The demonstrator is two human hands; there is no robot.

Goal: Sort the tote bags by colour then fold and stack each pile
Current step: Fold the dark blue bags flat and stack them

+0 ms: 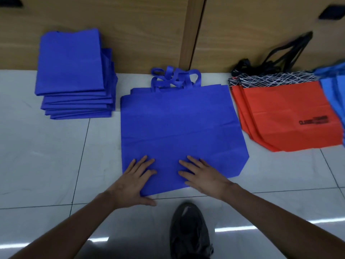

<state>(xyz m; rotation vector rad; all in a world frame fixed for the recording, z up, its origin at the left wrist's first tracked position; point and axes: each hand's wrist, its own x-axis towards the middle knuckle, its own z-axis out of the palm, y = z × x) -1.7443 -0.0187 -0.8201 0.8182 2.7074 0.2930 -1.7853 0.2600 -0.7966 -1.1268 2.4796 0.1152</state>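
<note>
A pile of flat, unfolded dark blue tote bags [179, 124] lies on the white tiled floor in the middle, handles bunched at the far end near the wall. My left hand [132, 182] rests flat on the near left corner of the top bag, fingers spread. My right hand [201, 174] presses flat on the near edge beside it, fingers straight. A stack of folded dark blue bags [74, 75] sits at the far left. A pile of orange-red bags [287, 116] with black print lies at the right.
A wooden cabinet front [149, 30] runs along the far side. Black handles and a black-and-white patterned bag [276, 79] lie behind the orange pile. Light blue bags [336, 90] show at the right edge. My dark shoe [188, 230] stands on the floor below the hands.
</note>
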